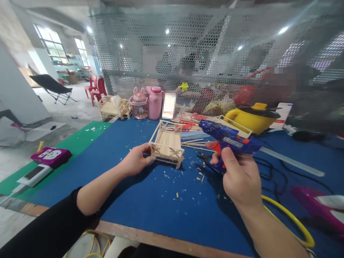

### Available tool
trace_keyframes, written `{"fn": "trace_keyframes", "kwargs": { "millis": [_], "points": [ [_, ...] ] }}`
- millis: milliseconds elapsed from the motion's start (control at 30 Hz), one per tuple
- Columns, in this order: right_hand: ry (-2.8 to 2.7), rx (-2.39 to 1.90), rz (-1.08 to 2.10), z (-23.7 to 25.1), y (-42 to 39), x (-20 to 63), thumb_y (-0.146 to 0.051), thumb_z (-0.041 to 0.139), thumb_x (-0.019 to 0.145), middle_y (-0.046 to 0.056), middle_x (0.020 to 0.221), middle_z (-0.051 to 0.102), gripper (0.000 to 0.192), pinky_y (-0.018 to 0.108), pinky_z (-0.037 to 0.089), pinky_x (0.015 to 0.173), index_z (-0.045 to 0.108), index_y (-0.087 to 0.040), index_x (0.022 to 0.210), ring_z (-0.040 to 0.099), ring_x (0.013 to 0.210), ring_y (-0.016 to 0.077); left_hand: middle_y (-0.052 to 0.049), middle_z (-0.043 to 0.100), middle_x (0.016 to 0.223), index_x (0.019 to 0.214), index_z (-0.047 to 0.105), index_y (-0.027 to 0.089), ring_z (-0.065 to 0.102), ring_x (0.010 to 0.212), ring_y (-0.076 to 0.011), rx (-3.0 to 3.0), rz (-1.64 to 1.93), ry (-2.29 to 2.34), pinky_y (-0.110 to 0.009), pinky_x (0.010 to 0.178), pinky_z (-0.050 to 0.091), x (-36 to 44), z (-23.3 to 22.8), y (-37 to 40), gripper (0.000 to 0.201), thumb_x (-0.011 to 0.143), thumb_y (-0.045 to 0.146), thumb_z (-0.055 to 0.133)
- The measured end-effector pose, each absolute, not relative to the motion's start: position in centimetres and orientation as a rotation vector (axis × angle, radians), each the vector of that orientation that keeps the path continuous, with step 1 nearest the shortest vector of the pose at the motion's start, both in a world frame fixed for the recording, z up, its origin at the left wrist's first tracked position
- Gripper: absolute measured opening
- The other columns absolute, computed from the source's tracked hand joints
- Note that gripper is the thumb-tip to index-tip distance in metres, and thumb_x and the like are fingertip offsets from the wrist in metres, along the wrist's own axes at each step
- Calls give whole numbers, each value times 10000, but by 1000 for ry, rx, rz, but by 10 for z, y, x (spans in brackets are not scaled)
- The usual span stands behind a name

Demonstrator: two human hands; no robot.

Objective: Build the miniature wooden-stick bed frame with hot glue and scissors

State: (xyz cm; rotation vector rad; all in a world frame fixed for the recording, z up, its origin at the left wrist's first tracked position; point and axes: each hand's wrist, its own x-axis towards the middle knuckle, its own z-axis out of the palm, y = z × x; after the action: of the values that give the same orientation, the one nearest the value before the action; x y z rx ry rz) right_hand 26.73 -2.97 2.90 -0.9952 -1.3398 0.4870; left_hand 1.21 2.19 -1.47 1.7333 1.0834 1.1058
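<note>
**Stick frame in one hand, glue gun in the other**

Blue felt covers your worktop [150, 200], with a green strip along its left edge and a perforated mesh screen standing across the back. Far left, a purple pouch [51, 156] and a white device [34, 174] sit out of the way on the green part. Further back there's another little wooden frame [113, 106], then a pink bottle [139, 104] and a pink jug [155, 102] by the mesh.

Your left hand [134, 160] is closed on the near-left corner of the stick-built frame [167, 147], which rests flat on the felt. My guess is you're pinning it so it doesn't slide. Loose sticks [193, 141] lie just behind it, with wood chips scattered in front.

Your right hand [239, 175] is wrapped tight around the grip of the blue glue gun [228, 138], held up off the felt with its nozzle pointing left toward the frame, near it but not touching. Looks like a ready-to-aim hold. Behind it sits a yellow pot [254, 118], and a yellow cable [292, 218] loops by your right wrist.
</note>
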Motion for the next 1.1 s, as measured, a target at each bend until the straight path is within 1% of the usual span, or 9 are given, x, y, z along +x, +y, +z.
{"fn": "trace_keyframes", "kwargs": {
  "millis": [133,200,267,367,600,767,900,1000,1100],
  "points": [
    [-1358,-1008,445,31,-38,265,-458,522,866,2,647,544,281,318,420,644,611,-203,787,512,624,154,-66,707,997,973,678,194,637,953,-200,1823,1005,952,-331,898,456,4,-12,29,253,736,124,619],
    [-1367,-986,468,33,-42,262,-457,529,862,9,679,562,273,316,417,641,622,-203,827,514,631,153,-69,704,995,1133,598,195,645,936,-189,1714,1001,895,-318,868,468,2,-12,34,407,735,125,639],
    [-1390,-977,547,32,-45,258,-453,539,858,20,735,592,266,315,425,651,629,-203,871,518,643,150,-72,700,988,1308,439,194,650,923,-181,1581,983,856,-308,834,475,2,-13,39,611,738,138,653],
    [-1400,-1001,710,29,-45,253,-469,542,851,17,711,591,285,304,430,643,622,-196,860,516,639,147,-63,702,947,1410,276,194,657,892,-171,1474,954,868,-295,810,473,2,-15,46,777,741,158,670],
    [-1356,-1056,1192,32,-20,235,-509,555,819,-29,551,511,328,253,395,524,588,-184,789,456,514,109,-34,703,846,1407,319,199,659,799,-171,1417,970,912,-288,751,479,8,-17,44,789,720,205,709],
    [-1261,-1102,1272,57,-16,241,-522,626,749,-33,557,516,326,249,408,491,578,-200,774,443,495,105,-27,704,816,1310,460,193,650,775,-160,1446,1063,887,-281,738,475,9,-18,43,614,739,218,685],
    [-1313,-1151,1127,67,-32,241,-577,565,779,-4,581,556,375,273,436,542,562,-211,697,492,548,130,-50,720,870,1054,606,170,650,778,-162,1395,1233,911,-283,740,480,8,-15,44,378,714,298,710],
    [-1397,-1208,937,63,-45,223,-604,508,806,10,599,579,423,269,428,524,544,-214,647,524,580,146,-46,721,807,881,630,158,647,717,-165,1327,1355,913,-281,685,488,12,-9,40,332,648,356,759],
    [-1418,-1215,885,57,-50,203,-606,443,839,-4,545,548,429,261,421,494,538,-216,689,512,535,141,-33,706,721,792,631,152,641,663,-166,1314,1382,914,-272,628,489,18,-2,32,333,609,385,784]
  ]
}}
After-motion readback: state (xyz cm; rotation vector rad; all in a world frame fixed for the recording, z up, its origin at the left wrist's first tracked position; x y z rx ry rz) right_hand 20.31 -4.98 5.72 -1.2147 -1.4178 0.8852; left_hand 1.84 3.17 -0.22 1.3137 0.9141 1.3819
